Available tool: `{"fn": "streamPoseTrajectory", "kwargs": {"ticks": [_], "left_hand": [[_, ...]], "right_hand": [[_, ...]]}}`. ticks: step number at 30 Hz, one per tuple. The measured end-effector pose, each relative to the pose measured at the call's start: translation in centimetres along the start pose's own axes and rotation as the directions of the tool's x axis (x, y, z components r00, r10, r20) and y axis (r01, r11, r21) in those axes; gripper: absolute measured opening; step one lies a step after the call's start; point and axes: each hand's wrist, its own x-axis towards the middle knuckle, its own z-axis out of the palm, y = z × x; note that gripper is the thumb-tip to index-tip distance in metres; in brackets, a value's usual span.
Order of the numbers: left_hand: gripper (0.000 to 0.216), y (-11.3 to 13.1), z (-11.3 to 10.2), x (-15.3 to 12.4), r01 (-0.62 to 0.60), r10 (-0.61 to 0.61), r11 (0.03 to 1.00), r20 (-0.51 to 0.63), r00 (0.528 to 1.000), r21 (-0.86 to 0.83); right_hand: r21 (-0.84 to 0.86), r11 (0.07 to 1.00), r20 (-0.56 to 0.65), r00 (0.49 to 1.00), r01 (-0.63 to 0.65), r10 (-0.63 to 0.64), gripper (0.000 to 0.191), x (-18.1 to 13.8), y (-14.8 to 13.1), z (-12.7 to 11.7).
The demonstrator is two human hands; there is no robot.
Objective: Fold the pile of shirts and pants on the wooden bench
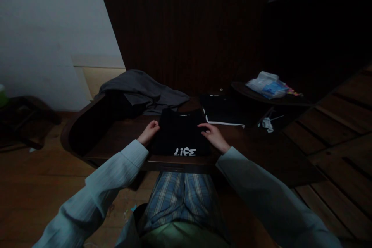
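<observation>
Here you are with the folded black T-shirt [183, 133] lying flat at the middle of the dark wooden desk's [113, 139] front edge, white lettering [185, 151] towards you! Your left hand [148, 132] is at its left side, thumb and fingertips drawn together; too dark to tell whether cloth is pinched between them. Your right hand [215, 136] is at the right side, thumb and forefinger parted, clamped on nothing. This looks like squaring up the fold; the next move, I'd judge, calls for light, even handling at both sides. Soft, matte knit, a neat near-rectangle. Near the back edge, to the right, there's a folded dark garment [223, 112] with a crisp white border; at the back left corner, a grey cloth [145, 87] slumps in loose ripples against smooth, rounded wood.
</observation>
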Motion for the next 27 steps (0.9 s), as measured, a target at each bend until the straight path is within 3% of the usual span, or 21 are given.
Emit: {"fn": "streamPoseTrajectory", "kwargs": {"ticks": [5, 10, 14, 18, 27], "left_hand": [[0.022, -1.1, -0.5, 0.4, 0.046, -0.046, 0.999, 0.003, 0.999, -0.023], [0.024, 0.1, -0.6, 1.5, 0.022, -0.028, 0.997, 0.093, 0.995, 0.072], [0.031, 0.6, 0.2, 2.3, 0.007, -0.007, 1.0, 0.007, 1.0, 0.004], [0.032, 0.5, 0.0, 1.7, 0.185, -0.191, 0.98, -0.084, 0.978, -0.075], [0.035, 0.2, -3.3, -1.1, 0.353, -0.352, 0.935, 0.155, 0.923, 0.022]], "right_hand": [[0.117, 0.978, 0.096, 0.982, -0.172, 0.161, 0.028, -0.3, 0.8, -0.1], [0.151, 0.974, 0.046, 0.985, -0.169, 0.164, 0.03, 0.1, 0.0, -0.3], [0.131, 0.989, -0.022, 0.997, -0.073, 0.077, 0.034, 0.4, 0.0, -0.1], [0.146, 0.982, -0.076, 0.989, -0.117, 0.129, 0.047, -0.2, 0.8, -0.4], [0.25, 0.905, 0.151, 0.937, -0.345, 0.315, 0.045, -2.5, 0.4, -2.1]]}}
